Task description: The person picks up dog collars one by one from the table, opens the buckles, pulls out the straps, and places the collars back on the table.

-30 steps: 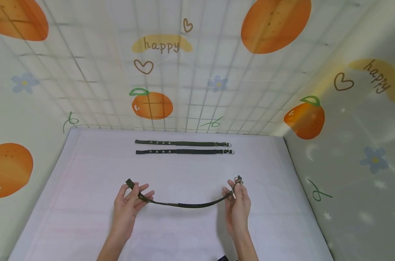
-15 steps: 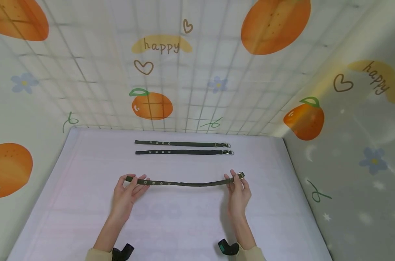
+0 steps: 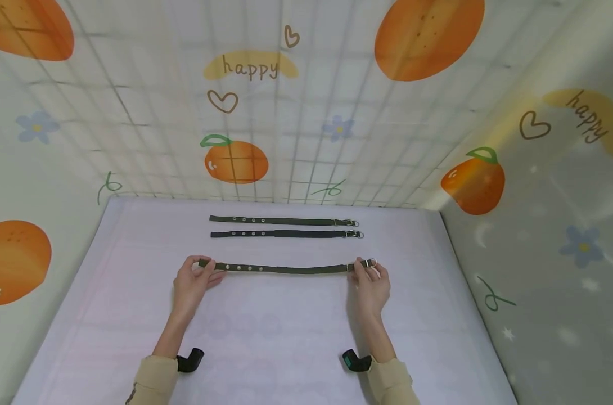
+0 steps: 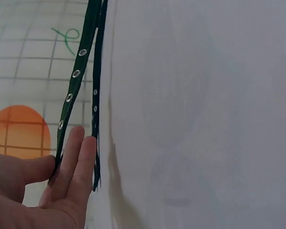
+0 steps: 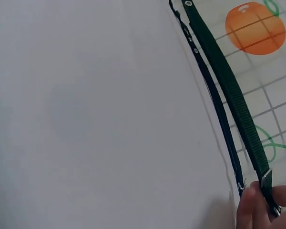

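A dark green collar [image 3: 301, 270] with a row of metal eyelets is stretched between both hands over the white table. My left hand [image 3: 191, 286] pinches its plain strap end between thumb and fingers; in the left wrist view the thumb presses the green collar [image 4: 75, 76] just below the last eyelet. At the other end my right hand [image 3: 372, 287] pinches the collar beside its metal buckle and ring, as the right wrist view shows with the buckle [image 5: 266, 177] at the fingertips. The collar sags slightly in the middle.
Two more collars lie parallel behind it, a green one [image 3: 306, 222] farther back and a black one [image 3: 306, 234] nearer. The white table [image 3: 276, 349] meets a patterned curtain [image 3: 296, 140] at the back. Black wrist devices [image 3: 190, 360] sit at both sleeves.
Both hands have carried the green collar away from the body toward the two lying collars. It has straightened from a deep sag, and its eyelets now face up.
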A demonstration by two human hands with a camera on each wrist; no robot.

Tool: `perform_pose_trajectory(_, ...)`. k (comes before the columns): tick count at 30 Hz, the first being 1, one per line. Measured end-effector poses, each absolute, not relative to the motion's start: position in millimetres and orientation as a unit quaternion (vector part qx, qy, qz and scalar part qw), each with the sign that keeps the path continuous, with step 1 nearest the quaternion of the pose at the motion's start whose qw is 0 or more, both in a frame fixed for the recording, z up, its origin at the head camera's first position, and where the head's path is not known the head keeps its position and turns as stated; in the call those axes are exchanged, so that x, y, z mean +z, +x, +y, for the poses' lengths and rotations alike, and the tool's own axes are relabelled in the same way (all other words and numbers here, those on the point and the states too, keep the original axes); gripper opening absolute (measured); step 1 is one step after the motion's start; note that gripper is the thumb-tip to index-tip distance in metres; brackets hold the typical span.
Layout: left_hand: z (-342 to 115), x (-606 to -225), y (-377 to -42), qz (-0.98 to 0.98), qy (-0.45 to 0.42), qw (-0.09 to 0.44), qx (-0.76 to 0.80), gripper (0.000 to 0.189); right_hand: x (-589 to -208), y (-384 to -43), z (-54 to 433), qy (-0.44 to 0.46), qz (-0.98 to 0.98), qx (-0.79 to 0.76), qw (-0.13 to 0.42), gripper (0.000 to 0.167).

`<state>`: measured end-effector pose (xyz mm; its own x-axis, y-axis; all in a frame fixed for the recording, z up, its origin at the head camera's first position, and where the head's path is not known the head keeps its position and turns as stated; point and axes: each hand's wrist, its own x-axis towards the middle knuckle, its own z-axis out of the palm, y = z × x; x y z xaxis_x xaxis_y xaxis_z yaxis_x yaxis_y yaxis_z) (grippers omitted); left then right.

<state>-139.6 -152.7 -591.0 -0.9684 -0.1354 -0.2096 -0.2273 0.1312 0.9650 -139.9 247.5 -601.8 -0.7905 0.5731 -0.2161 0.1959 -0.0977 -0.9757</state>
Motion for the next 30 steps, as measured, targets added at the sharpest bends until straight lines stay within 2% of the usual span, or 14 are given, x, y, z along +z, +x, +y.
perform_pose_trajectory(10,-154,-603,-155,0.783,-0.122,0.063,0.607,0.040,-604,-158,258,-0.269,-0.726,0.623,0.115,0.059)
perform_pose_trajectory(17,-152,-600,-171,0.813,-0.119,0.038,0.569,0.037,-604,-178,271,-0.268,-0.736,0.610,0.115,0.047)
perform_pose_trajectory(23,-152,-597,-185,0.847,-0.111,0.016,0.520,0.032,-604,-189,277,-0.268,-0.742,0.608,0.090,0.050)
perform_pose_trajectory(30,-148,-596,-199,0.858,-0.114,-0.003,0.500,0.032,-607,-199,283,-0.257,-0.766,0.581,0.099,0.048)
